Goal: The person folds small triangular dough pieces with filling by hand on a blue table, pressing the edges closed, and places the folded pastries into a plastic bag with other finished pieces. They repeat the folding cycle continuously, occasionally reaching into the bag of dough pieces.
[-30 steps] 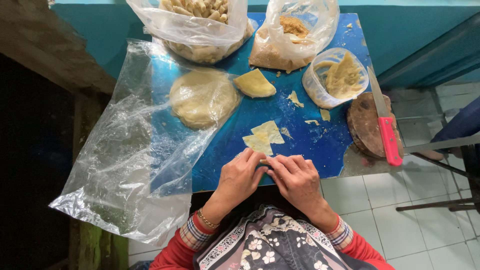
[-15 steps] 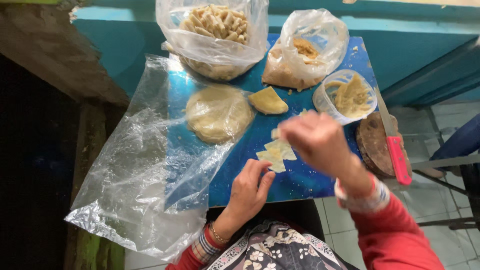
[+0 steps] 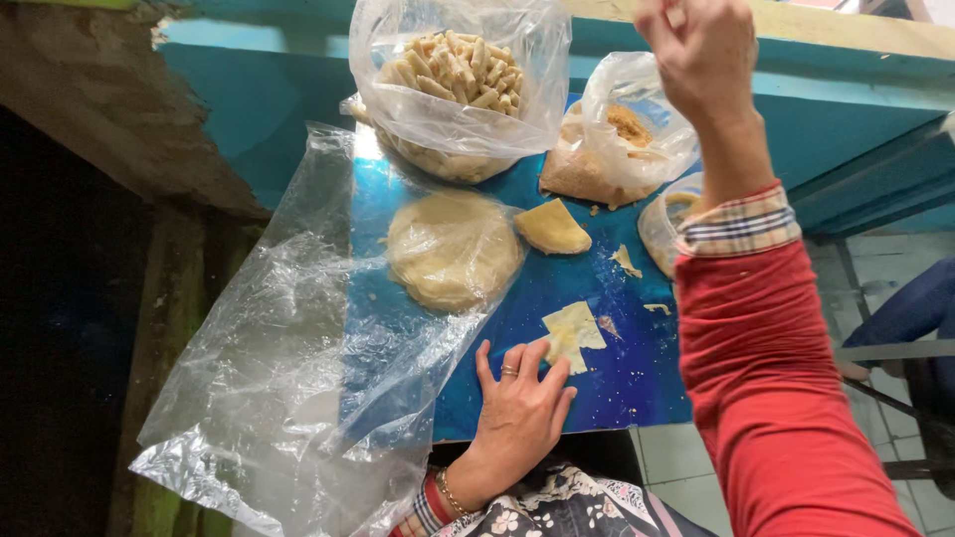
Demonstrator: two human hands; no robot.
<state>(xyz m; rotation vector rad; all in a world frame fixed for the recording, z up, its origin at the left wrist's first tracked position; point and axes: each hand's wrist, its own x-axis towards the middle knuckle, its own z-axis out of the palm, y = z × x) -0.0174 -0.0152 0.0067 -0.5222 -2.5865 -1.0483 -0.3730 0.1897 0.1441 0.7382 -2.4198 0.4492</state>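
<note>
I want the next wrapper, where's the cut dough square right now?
Head view: the dough square lies on the blue board, just beyond the left hand fingertips, below the yellow wedge.

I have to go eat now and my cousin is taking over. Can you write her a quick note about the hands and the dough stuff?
Left hand: flat on the blue board, open, fingers touching the dough square.
Right hand: raised high over the far side, closed in a fist; what it holds cannot be seen.
Things: dough stack under clear plastic, dough wedge beside it, bag of rolls and filling bag at the back.
Done: many rolls already in the bag.
Left: the square is still flat and unfilled; the stack remains.
</note>
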